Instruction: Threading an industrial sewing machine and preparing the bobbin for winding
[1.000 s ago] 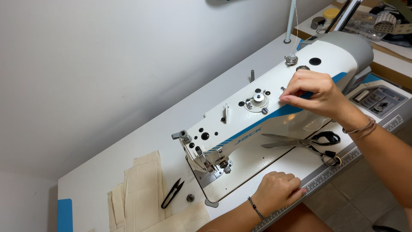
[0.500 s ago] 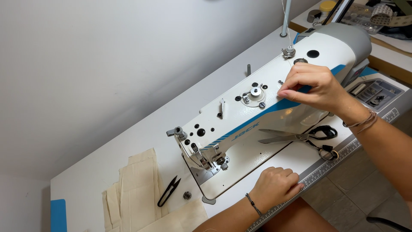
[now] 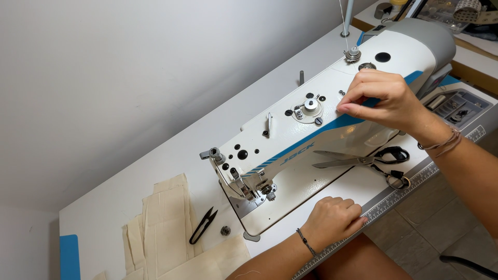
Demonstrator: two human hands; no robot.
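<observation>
Resting curled on white table [image 3: 171, 155]: left hand [image 3: 332, 220] | right hand [image 3: 381, 98] pinching thread over sewing machine [image 3: 321, 129] | plain wall [image 3: 129, 67]

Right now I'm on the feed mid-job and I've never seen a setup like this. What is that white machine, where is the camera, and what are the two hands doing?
The camera sits on the person's head and looks down at a white table. The big white and blue thing is a sewing machine, with its needle end at the lower left.

The right hand is on top of the machine, fingertips pinched together. A thin thread comes down to a metal guide near it, but whether the fingers hold it is too fine to tell. The left hand rests in a loose fist on the table edge, holding nothing visible.

On the table lie large scissors, small black snips, cream cloth pieces and a small round metal part. A ruler strip runs along the front edge.
</observation>
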